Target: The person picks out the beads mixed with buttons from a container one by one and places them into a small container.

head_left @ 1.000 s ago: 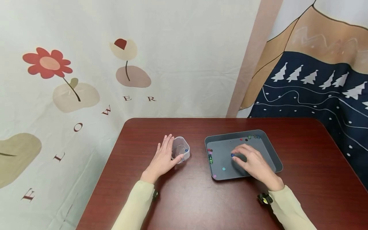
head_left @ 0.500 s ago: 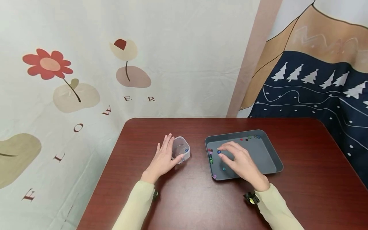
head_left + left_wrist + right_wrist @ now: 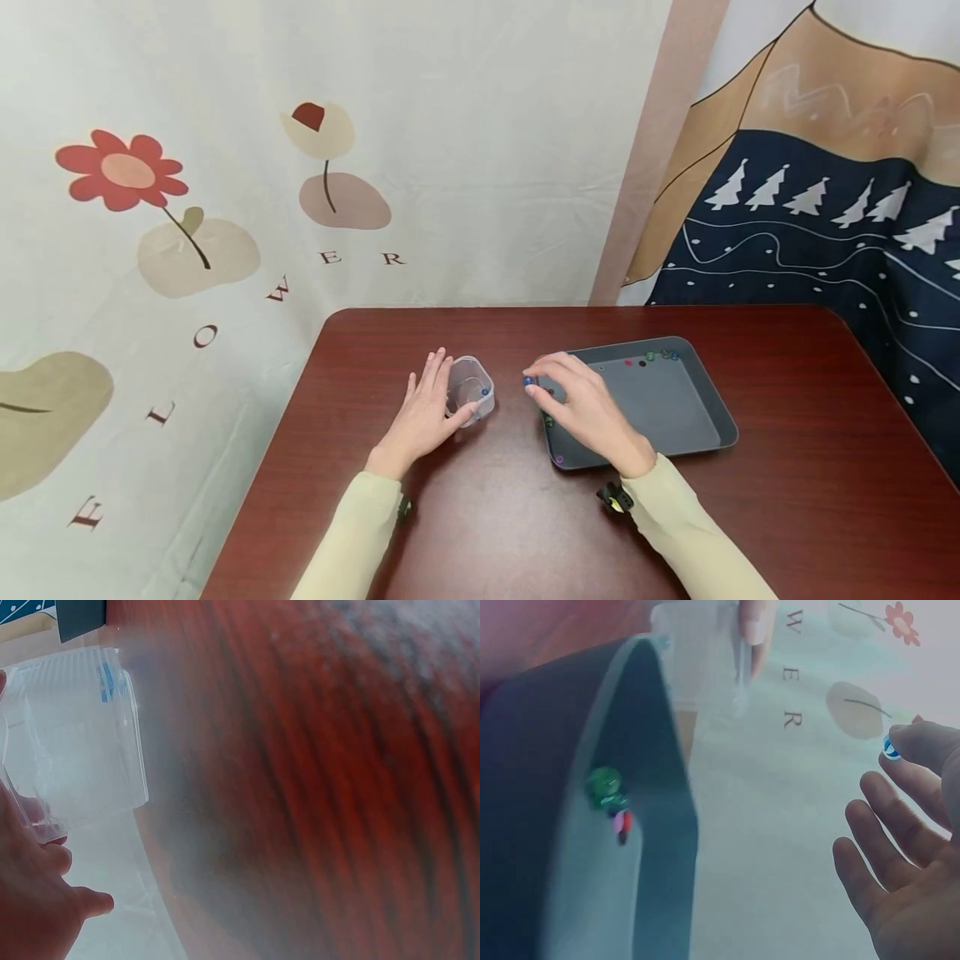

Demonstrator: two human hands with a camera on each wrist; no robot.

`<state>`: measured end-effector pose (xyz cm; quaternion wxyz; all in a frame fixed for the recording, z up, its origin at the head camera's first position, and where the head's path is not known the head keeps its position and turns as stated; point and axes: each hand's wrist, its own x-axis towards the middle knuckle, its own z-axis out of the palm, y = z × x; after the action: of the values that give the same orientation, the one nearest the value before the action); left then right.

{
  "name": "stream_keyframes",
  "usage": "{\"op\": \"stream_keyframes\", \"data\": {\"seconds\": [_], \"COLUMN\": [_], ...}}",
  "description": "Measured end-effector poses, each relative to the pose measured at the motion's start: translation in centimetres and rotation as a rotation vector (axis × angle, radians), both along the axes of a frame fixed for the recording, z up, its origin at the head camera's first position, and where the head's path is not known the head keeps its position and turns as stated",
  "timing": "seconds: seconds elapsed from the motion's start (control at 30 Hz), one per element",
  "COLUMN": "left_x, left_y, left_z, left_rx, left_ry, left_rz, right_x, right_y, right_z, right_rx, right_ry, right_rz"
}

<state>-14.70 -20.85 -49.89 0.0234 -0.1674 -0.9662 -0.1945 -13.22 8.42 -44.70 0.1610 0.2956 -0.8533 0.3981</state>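
Left hand [image 3: 422, 410] with straight fingers, right hand [image 3: 588, 408] with thumb and forefinger in a pinch

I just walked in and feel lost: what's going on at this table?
A person's right hand pinches a small blue piece, held up by the left edge of a gray tray that holds other small colorful pieces. Their left hand touches a clear container with another blue piece inside. The pinched piece is outside the container.
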Motion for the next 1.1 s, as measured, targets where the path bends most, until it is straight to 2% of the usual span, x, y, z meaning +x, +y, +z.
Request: {"op": "stream_keyframes", "data": {"seconds": [0.2, 0.5, 0.73, 1.1], "left_x": [0.1, 0.2, 0.2, 0.3], "left_y": [0.0, 0.0, 0.0, 0.0], "left_z": [0.0, 0.1, 0.0, 0.0], "left_rx": [-0.013, -0.033, -0.041, -0.029], "left_ry": [-0.009, 0.007, 0.014, 0.005], "left_rz": [0.002, -0.007, -0.005, -0.01], "right_x": [-0.9, -1.7, -2.0, -2.5], "right_y": [-1.9, -4.6, -6.0, -8.0], "right_z": [1.0, 1.6, 1.4, 0.6], "right_rx": [-0.023, -0.062, -0.077, -0.076], "right_ry": [-0.004, -0.02, -0.078, -0.113], "right_rz": [0.026, 0.027, 0.031, 0.03]}}
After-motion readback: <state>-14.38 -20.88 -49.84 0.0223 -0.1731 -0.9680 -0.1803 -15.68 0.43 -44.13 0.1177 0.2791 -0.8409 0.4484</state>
